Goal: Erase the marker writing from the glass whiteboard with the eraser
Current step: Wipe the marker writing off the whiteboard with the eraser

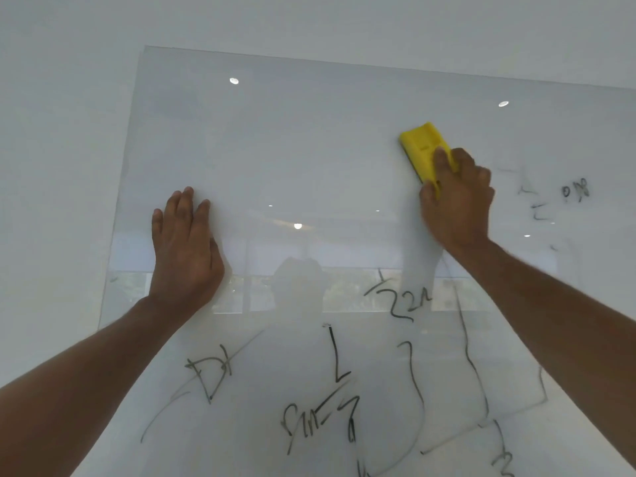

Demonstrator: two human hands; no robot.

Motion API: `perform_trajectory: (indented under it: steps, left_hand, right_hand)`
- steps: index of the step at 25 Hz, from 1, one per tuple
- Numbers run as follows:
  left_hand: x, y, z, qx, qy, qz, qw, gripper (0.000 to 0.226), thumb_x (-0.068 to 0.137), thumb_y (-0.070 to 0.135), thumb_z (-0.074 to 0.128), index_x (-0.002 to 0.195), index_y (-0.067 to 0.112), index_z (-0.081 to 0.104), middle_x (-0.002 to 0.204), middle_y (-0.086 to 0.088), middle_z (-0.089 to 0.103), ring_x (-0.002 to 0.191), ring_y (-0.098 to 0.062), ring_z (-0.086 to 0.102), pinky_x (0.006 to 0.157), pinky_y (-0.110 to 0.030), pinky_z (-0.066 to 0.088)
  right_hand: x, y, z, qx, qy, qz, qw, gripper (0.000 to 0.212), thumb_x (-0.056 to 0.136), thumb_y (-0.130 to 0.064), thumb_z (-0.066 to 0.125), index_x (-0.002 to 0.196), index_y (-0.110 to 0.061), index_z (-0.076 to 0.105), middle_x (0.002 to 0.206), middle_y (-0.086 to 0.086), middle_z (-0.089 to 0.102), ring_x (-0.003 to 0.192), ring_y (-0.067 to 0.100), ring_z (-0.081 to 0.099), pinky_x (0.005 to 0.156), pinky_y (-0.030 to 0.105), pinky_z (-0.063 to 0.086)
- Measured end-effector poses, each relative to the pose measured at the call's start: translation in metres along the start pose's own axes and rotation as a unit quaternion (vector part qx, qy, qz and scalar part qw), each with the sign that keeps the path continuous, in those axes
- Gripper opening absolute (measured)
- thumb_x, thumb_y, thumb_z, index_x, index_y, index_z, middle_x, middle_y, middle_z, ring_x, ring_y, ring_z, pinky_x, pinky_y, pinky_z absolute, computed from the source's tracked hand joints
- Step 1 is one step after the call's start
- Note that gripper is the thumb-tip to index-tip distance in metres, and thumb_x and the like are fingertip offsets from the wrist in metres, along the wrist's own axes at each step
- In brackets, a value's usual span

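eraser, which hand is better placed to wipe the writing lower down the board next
Right. The right hand already grips the yellow eraser, above the marker writing. The left hand lies flat on the glass whiteboard, holding nothing.

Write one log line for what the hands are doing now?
right hand: holds yellow eraser on glass whiteboard | left hand: flat on board | marker writing: remains low and right

Plain white wall (51,98) all around
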State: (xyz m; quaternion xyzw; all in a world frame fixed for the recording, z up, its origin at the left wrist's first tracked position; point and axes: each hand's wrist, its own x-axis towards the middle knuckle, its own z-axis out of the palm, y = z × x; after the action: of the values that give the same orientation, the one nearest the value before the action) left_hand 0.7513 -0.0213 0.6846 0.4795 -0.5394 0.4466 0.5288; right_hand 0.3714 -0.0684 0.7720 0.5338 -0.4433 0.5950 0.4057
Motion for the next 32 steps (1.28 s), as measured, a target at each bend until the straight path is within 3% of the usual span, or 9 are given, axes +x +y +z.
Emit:
perform_trajectory:
  steps: [3,8,10,13,17,22,24,28,32]
  left_hand:
    - [0.000,0.013,0.005,0.016,-0.013,0.036,0.999,0.057,0.092,0.011,0.034,0.145,-0.007,0.046,0.163,-0.029,0.032,0.154,-0.046,0.025,0.126,-0.063,0.015]
    - [0.010,0.058,0.018,0.022,-0.021,0.109,0.994,0.053,0.099,0.019,0.037,0.144,-0.006,0.049,0.161,-0.029,0.035,0.152,-0.047,0.029,0.125,-0.063,0.020]
    - [0.016,0.075,0.024,0.030,-0.024,0.136,0.990,0.054,0.101,0.022,0.036,0.144,-0.006,0.049,0.161,-0.029,0.035,0.152,-0.046,0.030,0.124,-0.062,0.021]
    - [0.025,0.098,0.033,0.036,-0.026,0.145,0.988,0.054,0.101,0.024,0.038,0.145,-0.006,0.049,0.162,-0.029,0.035,0.152,-0.046,0.030,0.124,-0.062,0.022]
    - [0.034,0.127,0.046,0.049,-0.026,0.164,0.985,0.056,0.101,0.027,0.035,0.144,-0.007,0.049,0.160,-0.029,0.037,0.150,-0.047,0.032,0.123,-0.061,0.023]
    - [0.045,0.162,0.063,0.045,-0.015,0.150,0.988,0.059,0.101,0.030,0.033,0.144,-0.008,0.049,0.160,-0.031,0.036,0.150,-0.048,0.032,0.122,-0.063,0.022]
    - [0.048,0.171,0.069,0.046,-0.013,0.136,0.989,0.060,0.101,0.031,0.032,0.145,-0.007,0.047,0.161,-0.030,0.034,0.151,-0.047,0.030,0.123,-0.063,0.020]
    - [0.051,0.171,0.075,0.050,0.000,0.124,0.991,0.061,0.102,0.034,0.029,0.147,-0.003,0.043,0.163,-0.027,0.032,0.153,-0.044,0.026,0.123,-0.062,0.018]
    - [0.051,0.169,0.080,0.050,0.023,0.130,0.990,0.059,0.101,0.033,0.031,0.146,-0.003,0.045,0.161,-0.027,0.034,0.151,-0.045,0.029,0.123,-0.061,0.019]
  right_hand:
    - [-0.051,-0.015,0.002,0.025,-0.006,-0.133,0.991,0.055,0.091,-0.021,0.058,0.144,-0.011,0.048,0.149,0.024,0.046,0.110,0.048,0.054,0.085,0.051,0.051]
    - [-0.142,0.030,-0.003,0.049,-0.101,-0.501,0.858,0.041,0.103,-0.025,0.047,0.144,-0.021,0.050,0.147,0.012,0.055,0.114,0.033,0.059,0.086,0.040,0.046]
    - [-0.101,0.061,-0.004,0.024,-0.057,-0.450,0.891,0.039,0.103,-0.029,0.041,0.140,-0.020,0.054,0.142,0.016,0.059,0.107,0.036,0.063,0.078,0.038,0.049]
    - [-0.026,0.114,-0.009,-0.024,0.004,-0.116,0.993,0.053,0.097,-0.028,0.046,0.147,-0.012,0.048,0.151,0.022,0.046,0.116,0.048,0.054,0.088,0.052,0.050]
    - [0.005,0.122,-0.017,-0.024,-0.026,0.125,0.992,0.057,0.098,-0.024,0.050,0.153,-0.015,0.035,0.157,0.017,0.032,0.125,0.046,0.043,0.095,0.055,0.044]
    - [-0.087,0.108,-0.010,0.032,-0.059,-0.389,0.919,0.052,0.094,-0.027,0.052,0.145,-0.020,0.047,0.150,0.014,0.050,0.114,0.039,0.057,0.079,0.041,0.046]
    - [-0.065,0.138,-0.011,0.019,-0.057,-0.431,0.900,0.053,0.092,-0.026,0.057,0.144,-0.020,0.048,0.147,0.016,0.053,0.111,0.040,0.060,0.078,0.043,0.050]
    - [0.013,0.236,-0.010,-0.030,0.008,-0.022,0.999,0.056,0.095,-0.028,0.049,0.150,-0.016,0.045,0.155,0.020,0.041,0.124,0.049,0.049,0.097,0.057,0.047]
    - [0.015,0.277,-0.024,-0.030,-0.003,0.219,0.975,0.055,0.097,-0.025,0.051,0.149,-0.014,0.039,0.152,0.019,0.037,0.123,0.049,0.045,0.096,0.062,0.047]
